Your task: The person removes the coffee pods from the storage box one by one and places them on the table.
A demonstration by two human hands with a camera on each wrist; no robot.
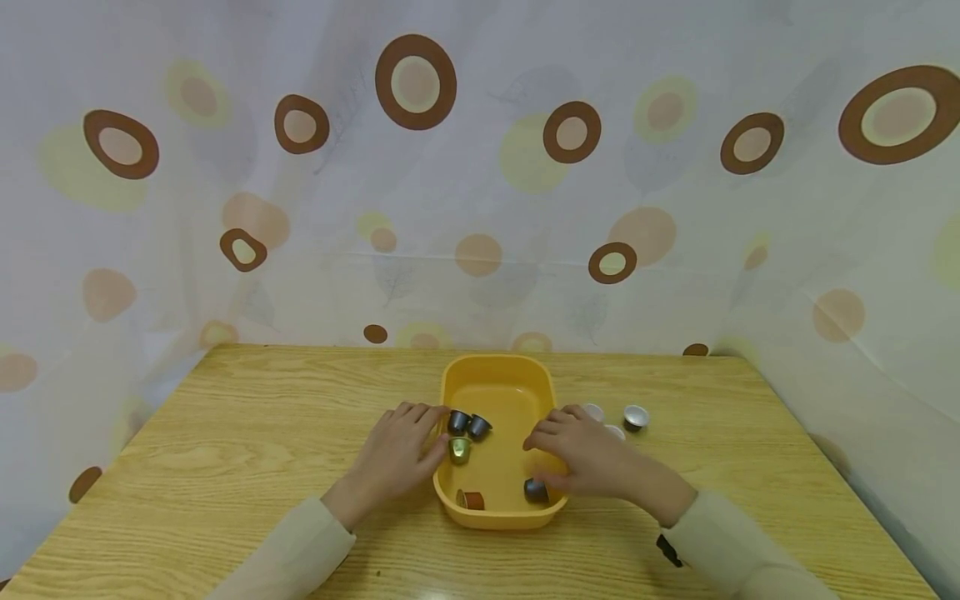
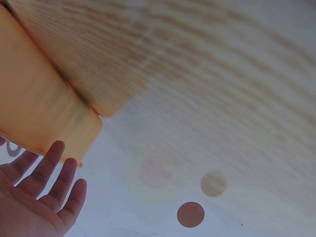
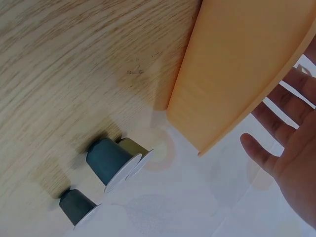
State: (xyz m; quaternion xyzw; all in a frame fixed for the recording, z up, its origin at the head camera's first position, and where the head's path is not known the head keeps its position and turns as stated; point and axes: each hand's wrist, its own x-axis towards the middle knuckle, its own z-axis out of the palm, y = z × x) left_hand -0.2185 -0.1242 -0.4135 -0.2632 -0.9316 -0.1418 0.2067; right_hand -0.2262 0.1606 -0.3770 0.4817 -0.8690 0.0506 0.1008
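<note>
A yellow-orange plastic tub point(image 1: 498, 521) stands on the table with several coffee capsules in it. Two dark capsules point(image 1: 478, 427) and a green-gold one point(image 1: 460, 451) lie by its left wall. A reddish-brown capsule point(image 1: 471, 500) is at the near left, and another dark capsule point(image 1: 536, 490) at the near right. At the left rim is my left hand point(image 1: 400, 450), its fingers point(image 2: 66, 177) spread and relaxed. My right hand point(image 1: 588, 454) reaches over the right rim, holding nothing visible; its fingers point(image 3: 276, 116) are loosely extended beside the tub wall. Whether either hand touches the rim I cannot tell.
On the table point(image 1: 285, 417) right of the tub stand several capsules with pale tops, one point(image 1: 636, 417) farther out. In the right wrist view, two dark green capsules point(image 3: 111, 163) flank a gold-brown one point(image 3: 138, 150). A patterned cloth point(image 1: 480, 167) hangs behind the table.
</note>
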